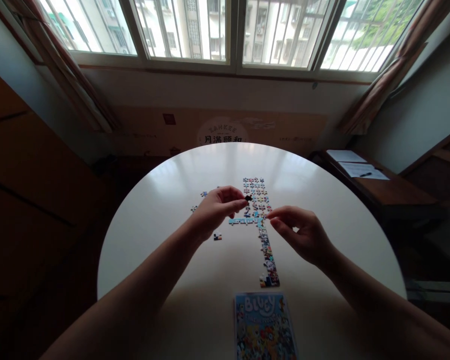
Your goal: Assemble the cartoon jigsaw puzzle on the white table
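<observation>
My left hand (225, 202) pinches a dark jigsaw puzzle piece (248, 198) between thumb and fingers, above the table. My right hand (303, 230) is on the other side of the pieces, thumb and index finger slightly apart; its index fingertip is at the right edge of the loose puzzle pieces (260, 199), which lie in rows. Whether it touches one, I cannot tell. Below the rows, a joined light-blue puzzle strip (243, 220) runs sideways and meets a joined multicoloured puzzle strip (269, 255) running toward me. A small puzzle section (218, 236) lies below my left wrist.
A puzzle box or picture sheet (264, 325) marked "BLUEY" lies at the near side of the round white table (153, 240). Stray puzzle pieces (204, 193) lie left of my left hand. Papers (363, 170) and a pen rest on a brown side table at right.
</observation>
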`<state>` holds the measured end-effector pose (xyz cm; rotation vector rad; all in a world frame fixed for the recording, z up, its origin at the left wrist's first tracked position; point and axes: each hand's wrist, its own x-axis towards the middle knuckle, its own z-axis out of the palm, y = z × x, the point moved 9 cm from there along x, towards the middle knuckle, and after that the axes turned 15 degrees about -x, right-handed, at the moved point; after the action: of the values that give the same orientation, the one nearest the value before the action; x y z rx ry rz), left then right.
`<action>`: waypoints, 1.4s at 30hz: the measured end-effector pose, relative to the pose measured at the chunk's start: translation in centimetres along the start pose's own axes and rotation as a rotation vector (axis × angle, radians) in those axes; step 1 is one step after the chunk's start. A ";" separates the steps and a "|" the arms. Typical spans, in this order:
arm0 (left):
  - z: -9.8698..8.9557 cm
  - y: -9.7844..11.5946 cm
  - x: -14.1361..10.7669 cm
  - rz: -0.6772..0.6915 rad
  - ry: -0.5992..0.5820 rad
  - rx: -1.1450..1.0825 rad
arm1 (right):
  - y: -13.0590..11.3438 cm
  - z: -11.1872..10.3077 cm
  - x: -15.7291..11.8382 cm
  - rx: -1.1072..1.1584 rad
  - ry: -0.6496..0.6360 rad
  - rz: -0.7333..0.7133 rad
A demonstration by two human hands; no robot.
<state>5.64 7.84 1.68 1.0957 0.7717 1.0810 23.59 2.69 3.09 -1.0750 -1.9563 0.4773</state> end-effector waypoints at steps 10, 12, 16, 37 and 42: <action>2.6 -2.6 -1.0 -0.093 -0.002 -0.098 | 0.0 0.1 0.1 -0.002 0.022 0.027; 2.3 -3.0 -1.0 -0.115 0.027 -0.111 | 0.0 0.1 0.1 -0.001 0.033 0.034; 2.8 -3.7 -1.3 -0.209 0.018 -0.166 | -0.1 -0.1 0.0 -0.011 0.059 0.043; 4.9 -2.9 -1.8 -0.249 -0.119 0.312 | 0.7 -0.9 0.0 -0.084 0.063 0.033; 4.3 -3.2 -1.8 -0.314 -0.139 0.364 | -0.3 -0.8 0.3 -0.157 -0.008 -0.028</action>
<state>9.94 4.58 -0.11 1.2872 1.0145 0.6054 24.02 2.67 3.92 -1.1434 -2.0404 0.3174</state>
